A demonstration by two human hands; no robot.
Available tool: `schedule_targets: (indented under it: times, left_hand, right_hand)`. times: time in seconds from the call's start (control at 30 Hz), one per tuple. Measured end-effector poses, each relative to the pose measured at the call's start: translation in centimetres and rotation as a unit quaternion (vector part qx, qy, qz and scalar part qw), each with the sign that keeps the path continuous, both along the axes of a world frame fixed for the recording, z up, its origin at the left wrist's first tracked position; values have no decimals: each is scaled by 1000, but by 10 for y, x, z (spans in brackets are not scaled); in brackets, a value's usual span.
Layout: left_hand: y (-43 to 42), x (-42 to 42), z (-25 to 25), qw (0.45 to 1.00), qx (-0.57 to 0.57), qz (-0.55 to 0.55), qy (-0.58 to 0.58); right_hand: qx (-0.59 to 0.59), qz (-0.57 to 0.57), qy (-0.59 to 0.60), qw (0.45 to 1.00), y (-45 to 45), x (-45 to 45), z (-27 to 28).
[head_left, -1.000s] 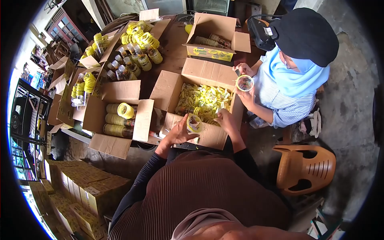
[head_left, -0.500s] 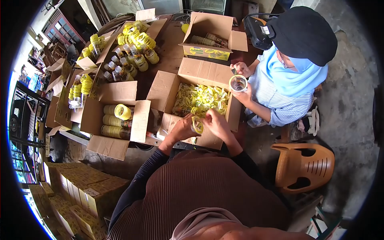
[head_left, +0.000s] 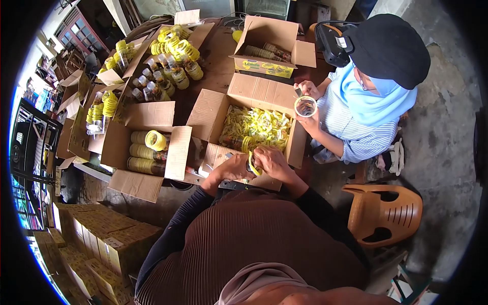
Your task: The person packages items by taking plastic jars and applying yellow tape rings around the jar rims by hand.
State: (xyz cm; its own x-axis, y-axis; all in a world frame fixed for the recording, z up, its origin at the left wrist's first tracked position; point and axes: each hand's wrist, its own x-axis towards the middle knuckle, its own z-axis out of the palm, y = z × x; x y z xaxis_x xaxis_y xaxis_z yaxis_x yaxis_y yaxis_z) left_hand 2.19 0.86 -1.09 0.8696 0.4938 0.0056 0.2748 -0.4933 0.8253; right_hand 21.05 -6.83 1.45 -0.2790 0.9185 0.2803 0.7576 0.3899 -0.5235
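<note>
1. Cup (head_left: 253, 166) with a yellow rim is tilted over the near flap (head_left: 268, 181) of the packet carton (head_left: 262, 90)
2. Our left hand (head_left: 233, 167) grips it from nine o'clock
3. Our right hand (head_left: 274, 163) curls at its rim from three o'clock; we cannot tell what it grips
4. Yellow packets (head_left: 260, 125) lie at twelve o'clock
5. At nine o'clock we see a second carton (head_left: 116, 147) with stacked cups (head_left: 145, 151)
6. At two o'clock a co-worker (head_left: 358, 113) holds a clear cup (head_left: 306, 108)
</note>
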Motion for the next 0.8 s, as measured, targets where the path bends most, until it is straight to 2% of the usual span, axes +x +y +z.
schedule_targets:
  times: [0.13,0.2,0.23,0.47,0.53,0.57,0.6,0.67,0.8]
  left_hand:
    - [-4,-4,9,999,-36,4,-16]
    - [-9,-8,4,998,41,32,-44]
    - [-9,-10,3,998,52,36,-14]
    - [-19,-8,18,990,109,79,31]
    - [-25,-5,12,983,138,106,59]
    - [-27,-4,10,982,142,114,52]
    - [-30,-2,8,982,142,111,51]
    - [-33,1,6,981,141,130,44]
    - [-33,2,6,980,124,129,93]
  right_hand:
    - [47,-3,49,998,2,-10,-3]
    - [4,-50,104,993,0,-16,-9]
    - [5,-61,112,992,0,-19,-10]
    - [-60,-146,102,982,6,-26,-33]
    - [31,-127,54,990,3,-27,-33]
    - [-43,-152,72,985,3,-27,-32]
    - [-44,-156,72,984,3,-25,-40]
    - [94,-98,-33,990,5,-18,-63]
    - [57,-109,0,992,6,-15,-67]
